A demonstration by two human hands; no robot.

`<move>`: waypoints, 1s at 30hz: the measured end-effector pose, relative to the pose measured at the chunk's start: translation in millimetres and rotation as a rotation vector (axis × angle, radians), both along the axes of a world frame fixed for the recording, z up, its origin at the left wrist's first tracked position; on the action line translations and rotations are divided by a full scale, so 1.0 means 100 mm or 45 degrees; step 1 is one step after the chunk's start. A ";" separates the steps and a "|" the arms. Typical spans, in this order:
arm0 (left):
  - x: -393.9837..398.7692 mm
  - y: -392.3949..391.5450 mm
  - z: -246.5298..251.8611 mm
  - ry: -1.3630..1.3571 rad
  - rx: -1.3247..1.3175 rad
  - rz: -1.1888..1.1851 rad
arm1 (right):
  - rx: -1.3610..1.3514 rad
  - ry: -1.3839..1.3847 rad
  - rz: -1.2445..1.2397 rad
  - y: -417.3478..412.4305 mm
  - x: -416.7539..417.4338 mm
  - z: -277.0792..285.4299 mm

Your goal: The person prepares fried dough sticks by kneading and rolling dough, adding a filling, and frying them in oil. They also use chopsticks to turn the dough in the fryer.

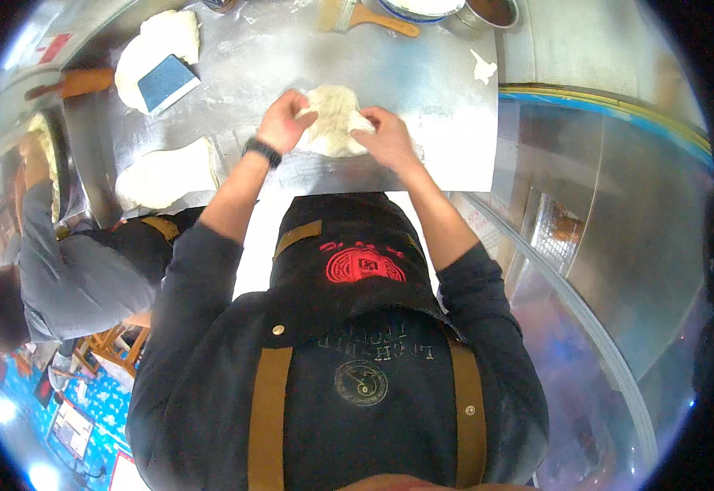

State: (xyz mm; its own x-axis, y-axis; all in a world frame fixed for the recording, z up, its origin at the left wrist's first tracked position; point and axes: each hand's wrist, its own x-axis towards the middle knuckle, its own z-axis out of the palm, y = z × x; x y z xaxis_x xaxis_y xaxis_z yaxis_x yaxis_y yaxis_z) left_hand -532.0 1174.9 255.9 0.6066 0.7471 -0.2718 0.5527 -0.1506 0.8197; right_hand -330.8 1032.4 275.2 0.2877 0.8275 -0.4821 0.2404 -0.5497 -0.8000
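A flattened piece of pale dough (332, 119) lies on the metal worktop (246, 67) in front of me. My left hand (284, 121) pinches its left edge between thumb and fingers, and a dark watch band circles that wrist. At the opposite side, my right hand (388, 136) grips a raised flap of the same dough. The dough's surface looks wrinkled, and its lower part rests on the metal. To the left lies a smooth dough slab (166, 175). Beyond it, a flat rectangular scraper (168, 85) with a bluish face rests on a larger dough mass (176, 37).
A wide flat brush (381, 20) lies at the far edge beside a bowl (424, 7) and a metal pot (497, 12) with brown contents. A dough scrap (483, 67) sits near the right edge. Another person (87, 276) reaches towards the table's left side.
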 end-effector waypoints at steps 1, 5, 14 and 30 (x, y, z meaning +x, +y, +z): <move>-0.15 -0.13 0.06 -0.135 -0.046 0.116 | -0.015 0.120 0.035 -0.06 0.09 0.12; -0.51 -0.35 0.00 0.403 0.105 0.323 | 0.153 -0.030 0.094 0.02 0.31 0.00; 0.37 -0.80 -0.29 0.478 0.875 -0.472 | 0.247 -0.166 0.263 0.01 0.46 -0.51; 1.06 -0.98 -0.14 0.628 0.843 -0.316 | 0.404 -0.616 0.341 -0.36 0.34 -0.59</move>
